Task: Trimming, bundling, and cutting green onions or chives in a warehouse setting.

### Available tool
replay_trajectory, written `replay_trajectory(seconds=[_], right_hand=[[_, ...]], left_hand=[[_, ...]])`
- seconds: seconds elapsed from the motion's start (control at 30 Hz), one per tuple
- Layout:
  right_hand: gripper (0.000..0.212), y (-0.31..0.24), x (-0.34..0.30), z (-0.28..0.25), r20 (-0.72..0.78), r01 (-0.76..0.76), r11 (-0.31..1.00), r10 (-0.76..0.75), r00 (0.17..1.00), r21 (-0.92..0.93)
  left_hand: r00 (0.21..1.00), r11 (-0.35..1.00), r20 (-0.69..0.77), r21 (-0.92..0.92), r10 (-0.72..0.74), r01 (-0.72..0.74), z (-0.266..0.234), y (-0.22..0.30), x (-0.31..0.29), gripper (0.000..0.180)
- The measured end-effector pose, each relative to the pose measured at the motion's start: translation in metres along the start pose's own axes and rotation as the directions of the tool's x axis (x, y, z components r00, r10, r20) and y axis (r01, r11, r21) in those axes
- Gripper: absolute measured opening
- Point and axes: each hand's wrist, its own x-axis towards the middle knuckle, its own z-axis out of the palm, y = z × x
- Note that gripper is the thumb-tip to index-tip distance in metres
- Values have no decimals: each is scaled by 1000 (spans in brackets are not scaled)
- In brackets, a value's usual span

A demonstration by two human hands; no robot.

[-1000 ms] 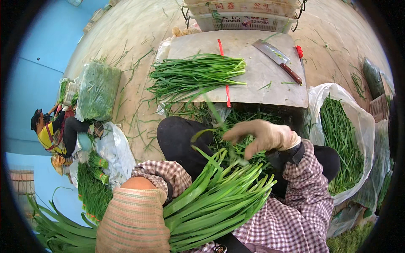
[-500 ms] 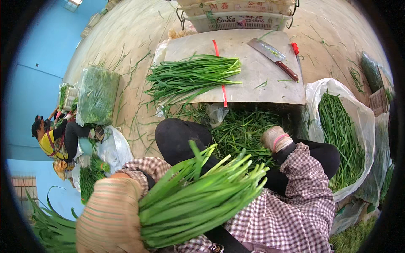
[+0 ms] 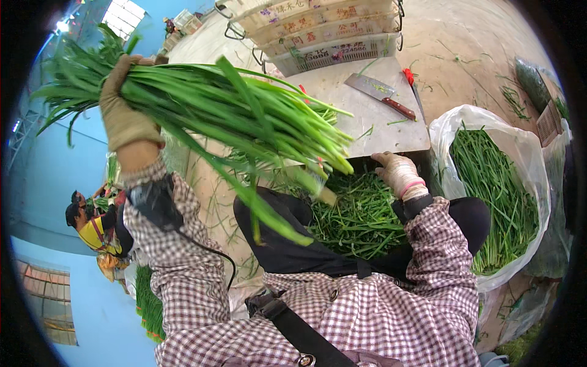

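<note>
My left hand (image 3: 125, 101), in a work glove, is raised at the upper left and closed around a large bunch of garlic chives (image 3: 226, 110). The pale cut ends point right over the low board (image 3: 391, 137); the leafy ends spread left. Behind the bunch, a pile of chives on the board is mostly hidden. My right hand (image 3: 398, 172), gloved with a pink band at the wrist, is by the board's near edge, its fingers apart and nothing visible in them. Loose green trimmings (image 3: 358, 217) lie below it, between my knees.
A cleaver (image 3: 382, 95) with a brown handle lies on the board, near a red-handled tool (image 3: 408, 76). Stacked crates (image 3: 318, 30) stand behind. To the right is a plastic-lined container (image 3: 532, 238) of chives. Another person (image 3: 95, 229) sits at far left.
My left hand has swung the chives up and forward from my lap to above the board's left side. My right hand has shifted slightly, and its fingers now show at the board edge.
</note>
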Motion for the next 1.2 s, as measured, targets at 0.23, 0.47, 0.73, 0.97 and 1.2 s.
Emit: replay_trajectory(seconds=[0.23,0.47,0.73,0.97,1.2], right_hand=[[27,-23,-4,12,-154,116,604,11,988,788],[68,-111,-19,-9,-94,179,212,-358,929,961],[25,-186,1,-36,-124,25,-225,-441,889,974],[27,-143,-2,12,-91,89,-27,-116,989,996],[51,-58,-3,75,548,-86,981,170,819,-175]], left_hand=[[944,996,-318,-14,-86,86,-15,-36,55,14],[882,989,-449,-67,-145,129,-16,-63,66,16],[830,977,-518,-69,-209,203,-11,-80,44,18],[821,957,-495,-193,-286,217,-33,-113,38,16],[832,944,-451,-213,-324,252,-59,-112,56,18]])
